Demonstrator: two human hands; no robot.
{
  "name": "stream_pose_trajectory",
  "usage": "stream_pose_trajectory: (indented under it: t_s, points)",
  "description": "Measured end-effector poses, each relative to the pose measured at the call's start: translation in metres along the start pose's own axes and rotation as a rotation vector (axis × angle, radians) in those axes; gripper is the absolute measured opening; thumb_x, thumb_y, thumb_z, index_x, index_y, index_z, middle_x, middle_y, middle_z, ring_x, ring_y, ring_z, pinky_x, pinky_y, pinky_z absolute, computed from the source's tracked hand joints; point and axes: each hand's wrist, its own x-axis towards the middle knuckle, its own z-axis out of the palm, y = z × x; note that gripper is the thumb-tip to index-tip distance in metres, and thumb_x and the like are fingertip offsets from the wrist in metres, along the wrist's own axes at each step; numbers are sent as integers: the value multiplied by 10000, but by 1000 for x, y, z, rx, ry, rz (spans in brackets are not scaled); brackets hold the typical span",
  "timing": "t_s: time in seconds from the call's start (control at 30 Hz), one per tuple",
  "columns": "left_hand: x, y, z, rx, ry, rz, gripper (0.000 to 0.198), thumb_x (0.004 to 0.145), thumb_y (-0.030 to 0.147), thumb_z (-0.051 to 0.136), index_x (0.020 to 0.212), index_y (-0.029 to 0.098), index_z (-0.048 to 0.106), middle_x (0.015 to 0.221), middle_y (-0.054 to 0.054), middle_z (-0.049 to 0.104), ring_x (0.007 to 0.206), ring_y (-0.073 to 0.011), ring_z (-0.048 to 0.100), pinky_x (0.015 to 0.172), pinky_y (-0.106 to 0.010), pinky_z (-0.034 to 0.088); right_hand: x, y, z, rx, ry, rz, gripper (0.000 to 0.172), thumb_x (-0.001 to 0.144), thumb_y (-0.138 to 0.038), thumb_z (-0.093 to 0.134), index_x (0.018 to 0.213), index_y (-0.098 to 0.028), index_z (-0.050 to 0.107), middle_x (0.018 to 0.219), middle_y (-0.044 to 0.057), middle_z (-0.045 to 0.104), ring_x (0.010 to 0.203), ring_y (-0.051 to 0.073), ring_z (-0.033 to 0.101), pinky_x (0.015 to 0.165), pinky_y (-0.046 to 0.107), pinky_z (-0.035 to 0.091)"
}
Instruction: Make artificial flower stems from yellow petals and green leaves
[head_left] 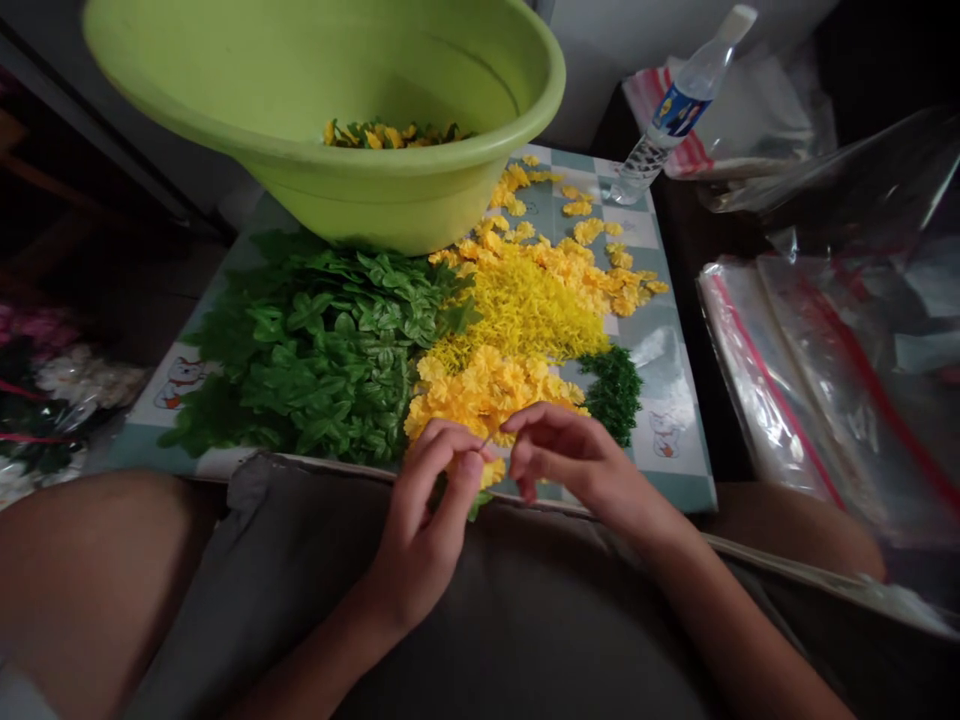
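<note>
From afar, I see the left hand (421, 525) pinching a thin stem (488, 440) beside the yellow flowers (491, 385); the right hand (581, 462) curls loosely near its tip, whether touching I cannot tell

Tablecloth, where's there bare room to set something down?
Widest patch: right of the dark green sprigs, reaching the edge of the tablecloth. Smaller: front left corner, beside the green leaves. Crowded: middle, with yellow flowers; back, under the green tub.
</note>
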Motion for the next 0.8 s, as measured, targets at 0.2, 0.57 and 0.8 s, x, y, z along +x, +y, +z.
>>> stream_pose_trajectory:
  t_s: [0.2, 0.57, 0.8]
  points:
    - [5, -2, 1, -278, 204, -397, 146, 875, 322, 497, 777, 239, 566, 873, 17, 502, 615, -103, 377, 433, -161, 294, 21, 18, -46, -986, 560, -264, 110, 821, -197, 511, 842, -159, 612, 700, 48, 604, 606, 162, 556, 588, 306, 444]
    - [2, 2, -9, -447, 208, -399, 136, 868, 289, 474, 770, 209, 526, 771, 43, 435, 473, -50, 240, 411, -164, 241, 111, 2, 2, -1328, 334, -407, 251, 859, -88, 425, 965, -157, 642, 967, 108, 638, 885, 209, 572, 783, 309, 413]
    - [2, 4, -13, -439, 201, -399, 154, 853, 306, 466, 743, 204, 502, 733, 46, 403, 497, -66, 260, 411, -164, 214, 154, -7, 13, -1513, 346, -379, 231, 827, -69, 461, 901, -128, 672, 1025, 187, 612, 988, 309, 477, 856, 427, 288]
